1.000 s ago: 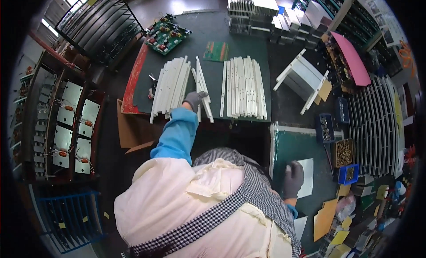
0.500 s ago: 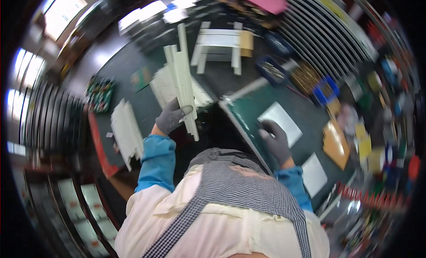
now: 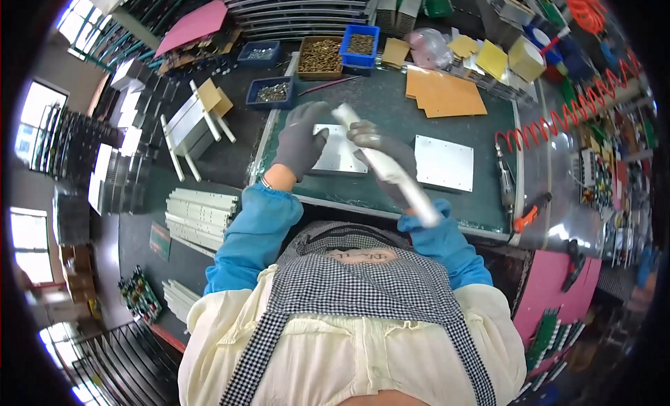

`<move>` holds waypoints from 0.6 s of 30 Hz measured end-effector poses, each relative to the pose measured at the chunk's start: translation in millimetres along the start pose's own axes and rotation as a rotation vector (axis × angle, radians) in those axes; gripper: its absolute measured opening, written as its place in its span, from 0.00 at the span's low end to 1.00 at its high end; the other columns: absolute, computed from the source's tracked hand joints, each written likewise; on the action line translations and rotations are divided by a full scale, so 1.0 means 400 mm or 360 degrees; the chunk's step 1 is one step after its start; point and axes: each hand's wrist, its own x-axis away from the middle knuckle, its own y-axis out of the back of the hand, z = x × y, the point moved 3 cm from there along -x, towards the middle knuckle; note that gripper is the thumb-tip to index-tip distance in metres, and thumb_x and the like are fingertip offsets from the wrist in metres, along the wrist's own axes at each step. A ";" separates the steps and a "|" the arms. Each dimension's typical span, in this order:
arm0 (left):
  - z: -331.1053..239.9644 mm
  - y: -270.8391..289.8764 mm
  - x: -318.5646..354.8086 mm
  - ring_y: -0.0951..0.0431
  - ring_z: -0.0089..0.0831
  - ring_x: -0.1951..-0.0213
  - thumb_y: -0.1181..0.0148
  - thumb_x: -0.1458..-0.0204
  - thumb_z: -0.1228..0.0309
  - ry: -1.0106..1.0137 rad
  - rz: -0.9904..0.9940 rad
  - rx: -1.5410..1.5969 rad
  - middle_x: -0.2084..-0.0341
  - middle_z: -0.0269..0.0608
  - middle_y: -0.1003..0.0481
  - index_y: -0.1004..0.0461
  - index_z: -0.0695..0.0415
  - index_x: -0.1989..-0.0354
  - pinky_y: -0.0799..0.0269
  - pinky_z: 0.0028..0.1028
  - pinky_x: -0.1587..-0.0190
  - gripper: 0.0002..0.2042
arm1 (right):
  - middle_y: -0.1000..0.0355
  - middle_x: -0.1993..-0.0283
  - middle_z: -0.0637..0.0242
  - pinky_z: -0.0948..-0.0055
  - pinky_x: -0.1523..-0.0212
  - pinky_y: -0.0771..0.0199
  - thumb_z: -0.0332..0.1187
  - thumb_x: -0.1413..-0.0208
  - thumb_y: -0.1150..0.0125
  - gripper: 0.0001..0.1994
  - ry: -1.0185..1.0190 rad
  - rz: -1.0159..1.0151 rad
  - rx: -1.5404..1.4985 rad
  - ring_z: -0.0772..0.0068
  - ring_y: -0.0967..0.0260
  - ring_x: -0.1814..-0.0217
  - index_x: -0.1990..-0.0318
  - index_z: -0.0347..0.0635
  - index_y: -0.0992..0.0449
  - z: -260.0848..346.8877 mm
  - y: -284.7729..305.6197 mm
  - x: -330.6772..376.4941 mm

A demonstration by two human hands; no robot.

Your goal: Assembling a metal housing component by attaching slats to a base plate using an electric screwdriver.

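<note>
Head view shows the right hand (image 3: 380,151) gripping a long white strip (image 3: 387,167) above the worktop (image 3: 377,102) while the left hand (image 3: 301,137) rests open-fingered on a metal plate (image 3: 340,151); tilted so, the strip could slip.

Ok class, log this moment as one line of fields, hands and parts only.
left hand: flat on metal plate | right hand: grip on white strip | surface: green mat | second plate: untouched
</note>
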 end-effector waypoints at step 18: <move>0.154 -0.195 0.274 0.26 0.43 0.46 0.47 0.38 0.58 0.1655 0.1313 0.3174 0.46 0.49 0.27 0.36 0.61 0.39 0.32 0.44 0.39 0.24 | 0.43 0.33 0.51 0.55 0.34 0.39 0.23 0.51 0.43 0.29 -0.0570 0.0158 0.1556 0.45 0.45 0.31 0.38 0.43 0.36 -0.171 -0.164 0.212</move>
